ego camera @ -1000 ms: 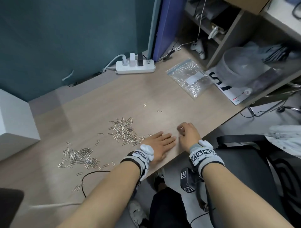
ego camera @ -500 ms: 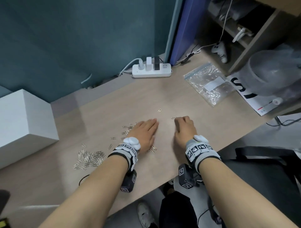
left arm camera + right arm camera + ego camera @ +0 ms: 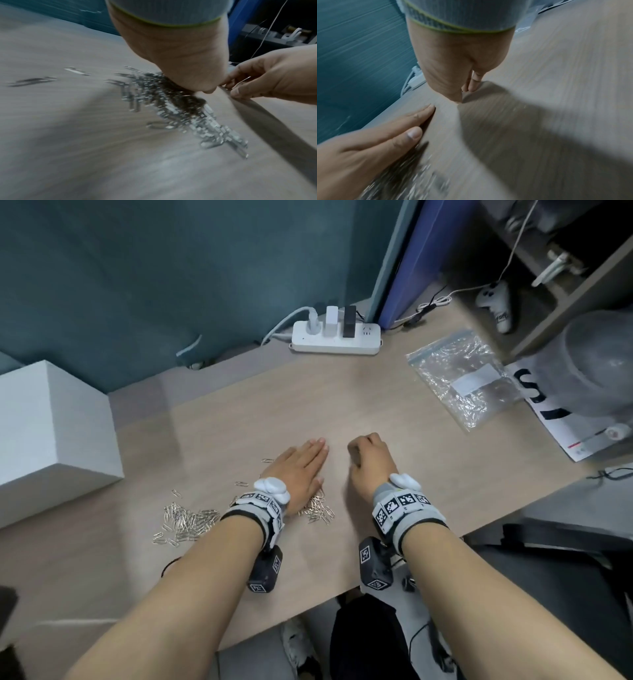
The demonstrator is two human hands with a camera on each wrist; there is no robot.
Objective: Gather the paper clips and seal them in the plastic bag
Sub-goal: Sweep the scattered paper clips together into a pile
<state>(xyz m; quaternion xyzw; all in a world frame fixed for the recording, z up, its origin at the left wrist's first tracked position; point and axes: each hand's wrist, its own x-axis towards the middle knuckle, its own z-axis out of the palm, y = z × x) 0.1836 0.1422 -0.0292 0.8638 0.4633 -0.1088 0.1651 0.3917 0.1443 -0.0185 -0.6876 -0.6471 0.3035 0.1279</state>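
My left hand (image 3: 305, 463) lies flat on the wooden table (image 3: 394, 422), straight fingers together, covering a pile of silver paper clips (image 3: 317, 510). The left wrist view shows these clips (image 3: 180, 108) spilling from under the palm (image 3: 180, 54). Another clip pile (image 3: 186, 520) lies further left, with a few loose clips (image 3: 241, 483) between. My right hand (image 3: 363, 450), just right of the left, has curled fingers; a thin clip (image 3: 243, 80) shows between its fingertips. The clear plastic bag (image 3: 459, 374) lies flat at the far right.
A white power strip (image 3: 335, 338) sits at the back by the teal wall. A white box (image 3: 51, 433) stands at the left. Printed paper (image 3: 548, 405) and a translucent container (image 3: 603, 361) lie beyond the bag. The table's front edge (image 3: 308, 611) runs below my wrists.
My left hand has slid forward and left over the middle clip pile, which it now covers. My right hand has moved forward to the loose clips, its fingers staying curled.
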